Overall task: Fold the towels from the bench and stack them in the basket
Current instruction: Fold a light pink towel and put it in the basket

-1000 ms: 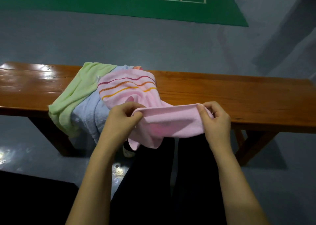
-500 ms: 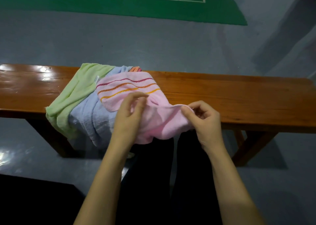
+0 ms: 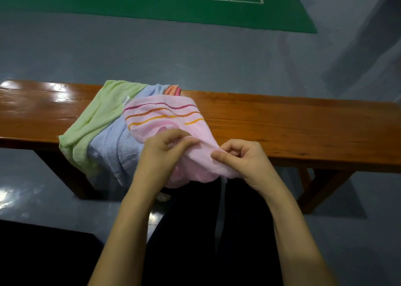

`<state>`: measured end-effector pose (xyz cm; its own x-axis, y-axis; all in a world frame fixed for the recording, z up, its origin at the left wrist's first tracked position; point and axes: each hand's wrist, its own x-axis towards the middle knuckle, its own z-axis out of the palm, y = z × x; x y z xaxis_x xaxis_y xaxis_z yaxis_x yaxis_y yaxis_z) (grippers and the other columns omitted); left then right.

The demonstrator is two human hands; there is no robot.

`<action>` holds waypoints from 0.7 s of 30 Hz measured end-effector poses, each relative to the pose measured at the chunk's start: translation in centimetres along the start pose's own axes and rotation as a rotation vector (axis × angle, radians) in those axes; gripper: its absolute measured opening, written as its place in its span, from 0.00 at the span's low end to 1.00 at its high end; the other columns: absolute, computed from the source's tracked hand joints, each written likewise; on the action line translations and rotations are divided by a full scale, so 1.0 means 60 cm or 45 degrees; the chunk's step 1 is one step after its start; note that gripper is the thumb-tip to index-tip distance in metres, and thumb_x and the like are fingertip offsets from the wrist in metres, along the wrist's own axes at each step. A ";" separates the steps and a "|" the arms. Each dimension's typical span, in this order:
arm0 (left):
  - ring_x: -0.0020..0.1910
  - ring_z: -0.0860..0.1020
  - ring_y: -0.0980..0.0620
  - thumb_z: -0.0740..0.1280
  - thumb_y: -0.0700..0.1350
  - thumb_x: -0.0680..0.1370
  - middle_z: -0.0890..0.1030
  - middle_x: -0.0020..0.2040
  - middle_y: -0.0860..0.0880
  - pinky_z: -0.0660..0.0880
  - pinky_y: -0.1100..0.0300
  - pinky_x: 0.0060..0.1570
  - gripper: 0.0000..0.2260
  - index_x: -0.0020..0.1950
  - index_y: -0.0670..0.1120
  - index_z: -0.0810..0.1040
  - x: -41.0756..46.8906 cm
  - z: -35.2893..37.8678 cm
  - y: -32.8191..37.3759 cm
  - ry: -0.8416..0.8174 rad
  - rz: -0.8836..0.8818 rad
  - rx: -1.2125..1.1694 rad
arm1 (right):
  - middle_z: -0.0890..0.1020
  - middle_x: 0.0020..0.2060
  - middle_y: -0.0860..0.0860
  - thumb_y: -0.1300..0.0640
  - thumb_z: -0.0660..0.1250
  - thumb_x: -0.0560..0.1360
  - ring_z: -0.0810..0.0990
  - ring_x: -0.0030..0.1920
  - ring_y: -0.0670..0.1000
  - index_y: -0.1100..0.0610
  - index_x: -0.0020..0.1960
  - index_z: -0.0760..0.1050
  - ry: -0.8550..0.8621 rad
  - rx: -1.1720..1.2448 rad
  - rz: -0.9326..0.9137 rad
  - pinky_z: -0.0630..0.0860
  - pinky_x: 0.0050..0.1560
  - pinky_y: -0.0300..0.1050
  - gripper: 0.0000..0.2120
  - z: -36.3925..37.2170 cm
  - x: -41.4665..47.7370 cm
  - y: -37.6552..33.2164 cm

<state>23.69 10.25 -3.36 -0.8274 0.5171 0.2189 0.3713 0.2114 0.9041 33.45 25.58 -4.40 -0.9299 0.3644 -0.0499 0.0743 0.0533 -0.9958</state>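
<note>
On a long wooden bench (image 3: pixel 293 131) that runs across the view, four towels show in one loose heap toward its left half: one pink towel (image 3: pixel 173 120) with three coloured stripes on top, one pale blue towel (image 3: pixel 115 151) under it, one light green towel (image 3: pixel 93 122) furthest left, and a small patch of an orange towel (image 3: pixel 172 89) peeking out at the back of the heap; the green and blue towels hang over the bench's near edge; two bare hands reach in from below, both on the pink towel's near end, which hangs off the bench edge; the left hand (image 3: pixel 162 153) has its fingers curled and pinches the cloth between thumb and fingertips; the right hand (image 3: pixel 243 162) does the same just beside it, thumb pressed against curled fingers with pink cloth caught between; the striped part of the towel lies flat on the bench beyond both hands, while the gathered end sags below them in front of the person's dark trouser legs (image 3: pixel 206 231); beyond the bench lies grey floor (image 3: pixel 195 57), then one green court mat (image 3: pixel 152 5) with white lines.
</note>
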 end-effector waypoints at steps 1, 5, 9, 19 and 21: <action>0.38 0.75 0.66 0.71 0.43 0.73 0.81 0.35 0.60 0.69 0.71 0.45 0.07 0.37 0.53 0.80 0.002 -0.010 -0.009 0.093 -0.038 -0.013 | 0.72 0.30 0.56 0.62 0.73 0.70 0.67 0.32 0.49 0.59 0.35 0.77 -0.023 -0.037 0.016 0.63 0.32 0.39 0.07 -0.001 0.000 -0.001; 0.38 0.75 0.63 0.71 0.43 0.75 0.81 0.34 0.61 0.69 0.69 0.45 0.07 0.37 0.53 0.80 0.001 -0.051 -0.044 0.380 -0.180 0.043 | 0.73 0.32 0.51 0.59 0.72 0.73 0.68 0.34 0.44 0.56 0.37 0.77 -0.104 -0.224 0.047 0.64 0.35 0.40 0.07 0.002 0.003 0.011; 0.46 0.77 0.58 0.71 0.44 0.75 0.82 0.45 0.53 0.68 0.73 0.45 0.07 0.42 0.57 0.79 -0.001 -0.057 -0.058 0.347 -0.311 0.148 | 0.76 0.34 0.44 0.58 0.69 0.75 0.72 0.38 0.41 0.55 0.38 0.76 -0.033 -0.240 0.001 0.68 0.42 0.40 0.07 0.000 0.002 0.027; 0.43 0.78 0.61 0.71 0.48 0.73 0.83 0.39 0.55 0.72 0.67 0.47 0.02 0.41 0.53 0.82 -0.012 0.037 0.011 -0.391 -0.236 0.035 | 0.71 0.29 0.55 0.47 0.71 0.64 0.66 0.34 0.50 0.56 0.34 0.78 -0.033 -0.118 0.090 0.62 0.36 0.44 0.12 0.004 -0.001 0.017; 0.40 0.78 0.59 0.74 0.47 0.71 0.83 0.38 0.52 0.72 0.65 0.45 0.04 0.39 0.48 0.82 -0.013 0.032 0.004 -0.421 -0.225 0.054 | 0.72 0.29 0.55 0.54 0.74 0.68 0.67 0.33 0.49 0.56 0.32 0.79 -0.045 -0.119 0.121 0.63 0.35 0.42 0.09 -0.004 -0.006 0.017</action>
<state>25.23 11.49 -3.99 -0.7024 0.7077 -0.0757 0.2576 0.3520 0.8999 33.93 25.71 -5.41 -0.9289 0.3393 -0.1483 0.1946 0.1067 -0.9751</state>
